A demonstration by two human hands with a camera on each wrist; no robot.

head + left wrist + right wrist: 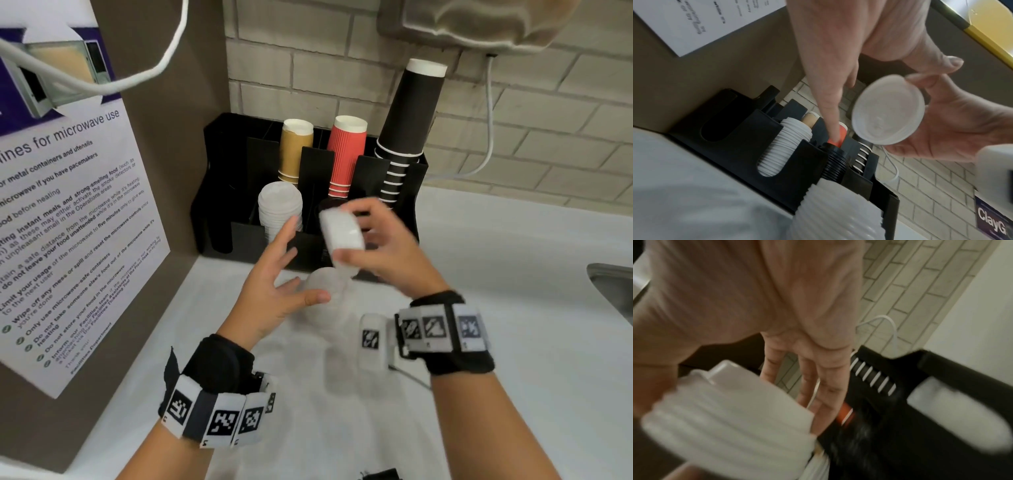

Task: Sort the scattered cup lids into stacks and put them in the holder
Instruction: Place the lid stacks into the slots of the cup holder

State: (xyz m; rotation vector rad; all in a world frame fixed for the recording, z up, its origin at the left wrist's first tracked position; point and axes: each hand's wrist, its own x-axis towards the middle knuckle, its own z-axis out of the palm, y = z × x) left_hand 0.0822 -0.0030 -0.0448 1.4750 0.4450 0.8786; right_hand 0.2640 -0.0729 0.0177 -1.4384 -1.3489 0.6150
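Observation:
My right hand (363, 240) grips a short stack of white lids (337, 229) above the front of the black holder (239, 240). From the left wrist view the held stack (888, 110) shows its round underside, pinched between thumb and fingers. My left hand (294, 267) is spread open just left of it and holds nothing. Another ribbed white lid stack (838, 211) lies on the counter against the holder's front. In the holder stand a white lid stack (279, 205) and black lids (835, 164). The right wrist view is blurred; the held lids (725, 418) fill its lower left.
Tan cups (296, 150), red cups (346, 154) and tall black cups (407, 120) stand in the holder's back slots. A microwave notice (68, 222) covers the left panel. A sink edge (613, 284) is at right. White counter (513, 274) lies between.

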